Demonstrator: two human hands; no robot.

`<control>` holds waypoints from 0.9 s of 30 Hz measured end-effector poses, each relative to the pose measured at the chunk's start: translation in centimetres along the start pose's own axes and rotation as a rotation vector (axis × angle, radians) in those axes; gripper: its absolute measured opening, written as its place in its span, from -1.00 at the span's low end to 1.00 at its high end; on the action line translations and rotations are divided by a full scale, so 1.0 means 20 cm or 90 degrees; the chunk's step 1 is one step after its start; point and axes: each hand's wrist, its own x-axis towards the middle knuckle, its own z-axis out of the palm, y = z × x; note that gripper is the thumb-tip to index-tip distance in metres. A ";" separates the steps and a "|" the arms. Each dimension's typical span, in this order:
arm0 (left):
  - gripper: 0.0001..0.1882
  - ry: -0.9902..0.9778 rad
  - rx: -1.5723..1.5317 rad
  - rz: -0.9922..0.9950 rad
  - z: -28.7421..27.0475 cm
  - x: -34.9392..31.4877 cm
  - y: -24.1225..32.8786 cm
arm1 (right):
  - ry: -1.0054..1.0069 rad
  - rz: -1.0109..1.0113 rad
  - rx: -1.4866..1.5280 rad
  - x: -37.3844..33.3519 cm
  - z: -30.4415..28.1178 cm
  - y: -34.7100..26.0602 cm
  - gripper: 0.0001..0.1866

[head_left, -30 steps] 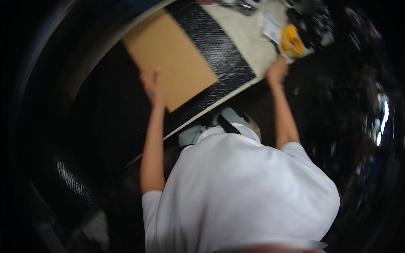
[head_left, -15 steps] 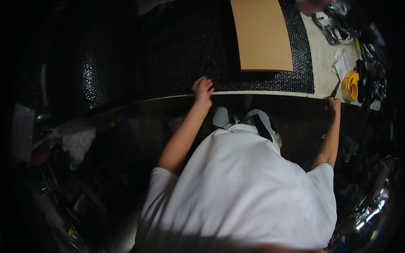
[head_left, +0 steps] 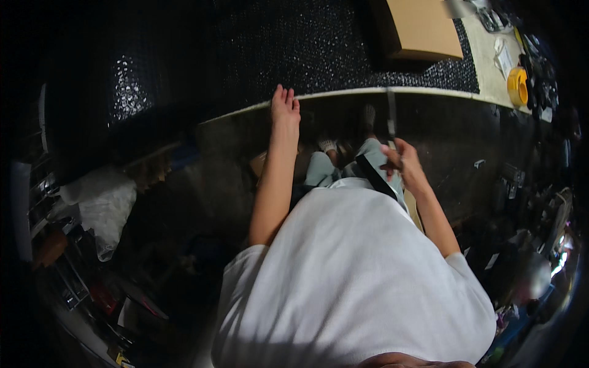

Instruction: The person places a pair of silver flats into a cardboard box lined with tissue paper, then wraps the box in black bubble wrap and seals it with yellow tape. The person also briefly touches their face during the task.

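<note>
My left hand (head_left: 284, 105) is at the front edge of the table, its fingers stretched out and apart at the near border of a black bubble wrap sheet (head_left: 294, 49). Whether the fingertips touch the sheet I cannot tell. My right hand (head_left: 404, 162) is in front of my body, below the table edge. It grips a knife (head_left: 391, 113) with a long narrow blade, slightly blurred, pointing away from me toward the table. On the right part of the bubble wrap lies a brown cardboard box (head_left: 426, 30).
A yellow tape roll (head_left: 518, 86) stands at the table's right end, near a paper slip (head_left: 503, 58) and dark tools. Further left, the black bubble wrap bulges into a shiny roll (head_left: 126, 89). White plastic bags (head_left: 101, 208) hang at lower left.
My right hand has come left from the table's right end, bringing the knife in front of me. The left hand's fingers have straightened. My view has shifted, so the box appears further up and right.
</note>
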 end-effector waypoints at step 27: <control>-0.84 -0.118 0.233 0.001 -0.20 0.22 -0.01 | -0.224 0.043 -0.060 0.26 0.76 -0.06 -0.30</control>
